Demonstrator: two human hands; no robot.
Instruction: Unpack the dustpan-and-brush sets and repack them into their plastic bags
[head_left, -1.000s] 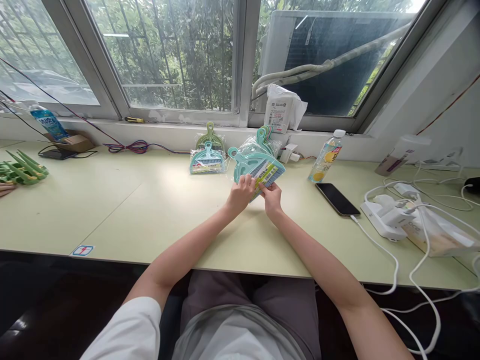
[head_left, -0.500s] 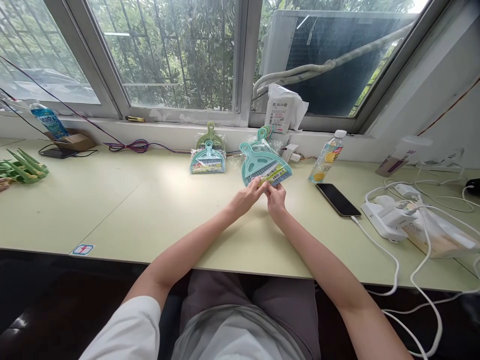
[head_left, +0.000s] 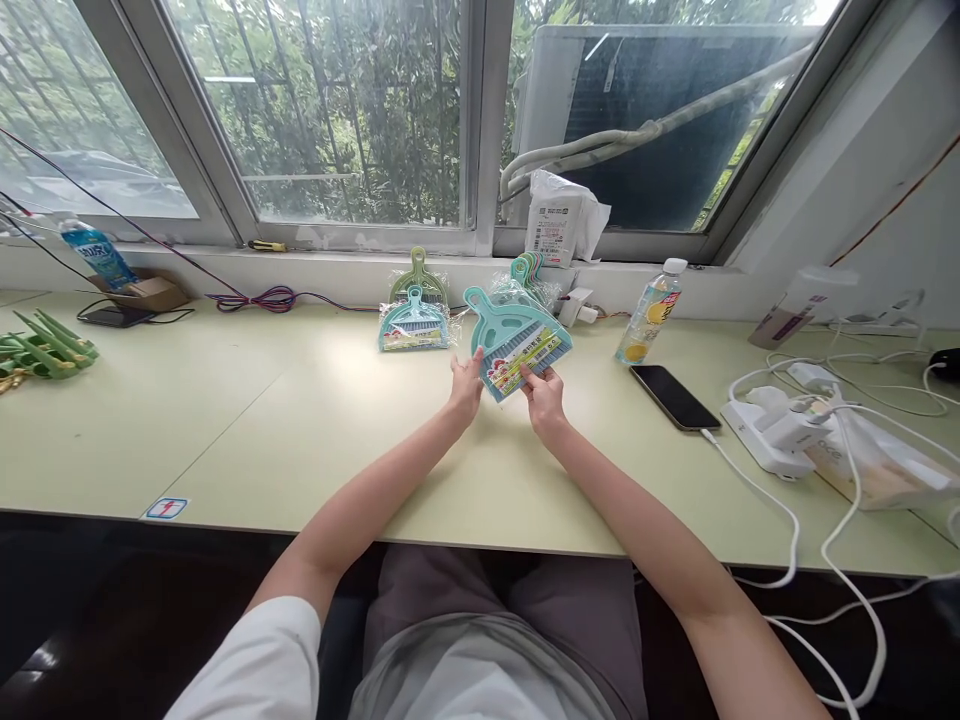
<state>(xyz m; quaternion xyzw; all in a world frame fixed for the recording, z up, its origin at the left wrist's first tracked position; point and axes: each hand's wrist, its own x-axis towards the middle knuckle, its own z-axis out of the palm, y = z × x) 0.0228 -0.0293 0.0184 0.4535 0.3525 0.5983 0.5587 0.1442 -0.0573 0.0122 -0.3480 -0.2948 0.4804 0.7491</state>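
Note:
Both my hands hold a teal mini dustpan-and-brush set (head_left: 514, 335) in clear wrapping, tilted with its handle toward the upper left, just above the pale green table (head_left: 247, 420). My left hand (head_left: 465, 385) pinches its lower left corner. My right hand (head_left: 544, 393) grips the lower edge by the printed label. Behind it lies another wrapped teal set (head_left: 414, 325) with a green set (head_left: 420, 278) leaning behind that. A bunch of more sets (head_left: 529, 275) stands by the window sill.
A yellow-labelled bottle (head_left: 649, 312) and a black phone (head_left: 673, 396) lie to the right, beside a white power strip (head_left: 772, 435) with cables. A white parcel (head_left: 559, 222) sits on the sill. Green clips (head_left: 45, 345), a blue bottle (head_left: 97, 255) and a cardboard box (head_left: 154, 292) are far left.
The set has been turned and tilted in my hands, handle now pointing upper left; my left hand shifted from the label edge to the lower left corner.

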